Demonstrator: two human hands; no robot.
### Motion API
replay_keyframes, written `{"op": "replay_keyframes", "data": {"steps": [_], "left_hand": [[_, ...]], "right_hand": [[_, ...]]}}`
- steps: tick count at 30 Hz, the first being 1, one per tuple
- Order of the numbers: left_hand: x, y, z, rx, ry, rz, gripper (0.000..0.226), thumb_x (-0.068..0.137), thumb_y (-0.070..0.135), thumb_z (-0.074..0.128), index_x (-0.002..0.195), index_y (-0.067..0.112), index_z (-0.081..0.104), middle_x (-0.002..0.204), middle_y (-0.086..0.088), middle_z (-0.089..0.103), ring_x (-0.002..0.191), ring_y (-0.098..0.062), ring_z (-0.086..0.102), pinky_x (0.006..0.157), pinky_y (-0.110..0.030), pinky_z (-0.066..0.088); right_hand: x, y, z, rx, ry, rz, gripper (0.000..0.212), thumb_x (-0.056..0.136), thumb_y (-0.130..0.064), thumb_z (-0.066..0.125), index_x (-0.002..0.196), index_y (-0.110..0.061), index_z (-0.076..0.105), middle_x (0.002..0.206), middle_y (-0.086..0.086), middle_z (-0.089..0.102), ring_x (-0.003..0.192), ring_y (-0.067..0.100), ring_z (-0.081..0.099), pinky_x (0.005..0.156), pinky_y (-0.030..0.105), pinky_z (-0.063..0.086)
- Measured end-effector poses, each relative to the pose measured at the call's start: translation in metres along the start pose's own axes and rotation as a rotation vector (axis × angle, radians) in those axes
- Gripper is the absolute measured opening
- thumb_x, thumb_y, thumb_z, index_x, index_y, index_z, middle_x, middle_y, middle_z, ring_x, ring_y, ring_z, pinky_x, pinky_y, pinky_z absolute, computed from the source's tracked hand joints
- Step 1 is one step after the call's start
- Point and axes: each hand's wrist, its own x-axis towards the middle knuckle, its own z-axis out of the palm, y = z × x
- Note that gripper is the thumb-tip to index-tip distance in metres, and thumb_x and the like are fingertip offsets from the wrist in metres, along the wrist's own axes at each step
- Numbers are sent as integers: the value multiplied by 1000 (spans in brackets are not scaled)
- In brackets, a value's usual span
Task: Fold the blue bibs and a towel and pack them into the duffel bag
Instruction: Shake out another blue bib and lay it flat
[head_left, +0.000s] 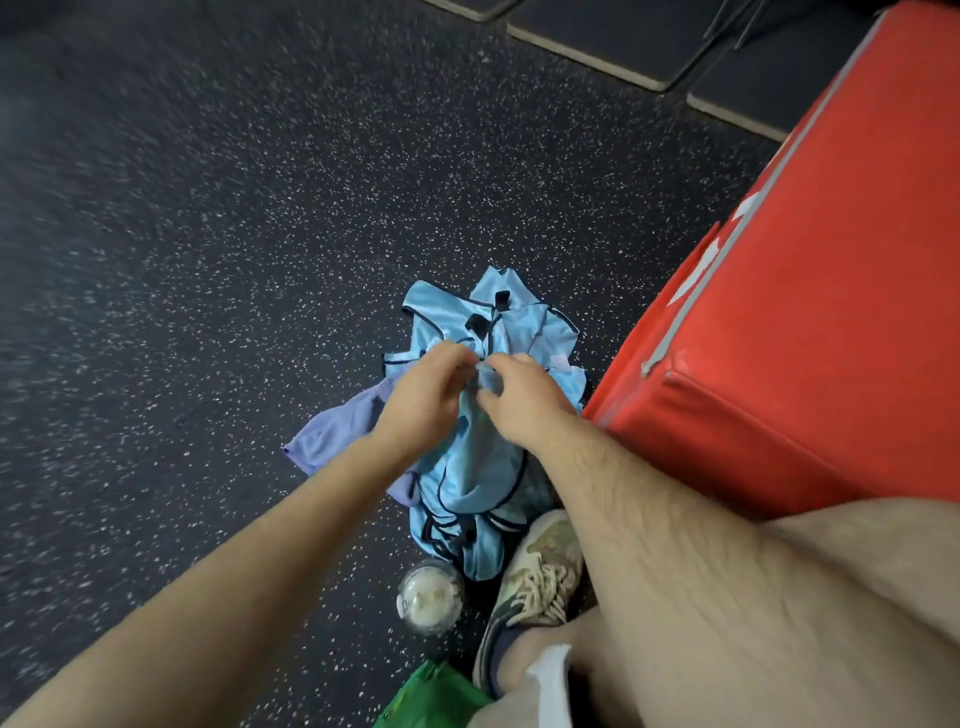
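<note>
One blue bib (483, 467) is pinched by the left hand (426, 400) and right hand (524, 400), lifted off the pile (519, 322) on the floor (208, 260), probably for folding.

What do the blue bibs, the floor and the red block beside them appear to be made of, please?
Blue bibs: thin, slightly shiny synthetic fabric, dark piping, limp folds. Floor: probably rubber, matte dark with white flecks. Red block: seemingly vinyl-covered padding, smooth sheen, stitched seams.
</note>
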Motion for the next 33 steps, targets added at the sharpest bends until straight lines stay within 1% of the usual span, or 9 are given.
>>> {"op": "replay_keyframes", "data": {"steps": [4,7,10,14,19,23,27,29,33], "left_hand": [[19,26,-26,-121,88,-75,14,99,8,52,109,16,56,96,13,57,80,0,52,74,-14,39],[30,41,-49,-121,-2,-92,23,97,8,54,117,20,53,105,12,59,86,3,56,77,-11,42],[43,66,-75,-5,-12,-28,16,91,3,53,99,14,61,89,1,63,79,-12,55,69,-28,42],[57,131,-113,-7,85,89,27,83,-1,51,98,18,64,89,7,61,80,-7,52,68,-15,36],[59,205,-142,-99,160,240,14,95,11,57,104,23,58,93,16,62,85,2,57,72,-12,40],[64,268,-160,-31,121,355,14,96,28,62,108,23,57,89,15,61,82,1,57,69,-14,42],[75,340,-162,110,23,394,10,94,31,62,90,28,54,79,13,58,72,-1,55,59,-17,39],[80,380,-151,120,37,411,21,95,31,61,78,30,49,73,11,52,65,-4,48,53,-18,32],[85,463,-117,40,37,521,24,94,33,63,79,17,54,71,5,53,65,-12,47,54,-18,33]], "right_hand": [[1,-29,-26,10,169,-58,12,101,-27,50,99,-16,55,117,9,56,105,32,57,83,38,44],[-8,-45,-47,38,274,-91,16,102,-27,51,103,-13,57,114,8,57,104,30,56,82,38,42],[-20,-59,-74,135,376,-169,19,100,-24,54,113,-13,59,115,7,58,107,28,55,89,39,44],[-45,-83,-108,432,497,-265,30,94,-21,62,123,-26,59,117,-2,60,105,13,56,93,29,44],[-88,-100,-175,461,708,-340,13,91,-10,60,97,-21,66,96,-2,66,88,14,59,78,31,46],[-145,-91,-240,459,833,-416,13,91,-9,61,98,-19,66,95,-6,68,90,10,62,80,24,48],[-204,-70,-303,523,970,-441,15,93,-7,61,98,-20,66,94,-12,69,90,2,63,80,17,47],[-232,-54,-331,520,1039,-442,15,93,-8,61,98,-21,66,93,-12,69,89,1,63,79,16,47],[-288,-10,-377,533,1162,-385,14,95,-7,59,95,-21,63,90,-9,68,81,-3,62,69,7,45]]}}
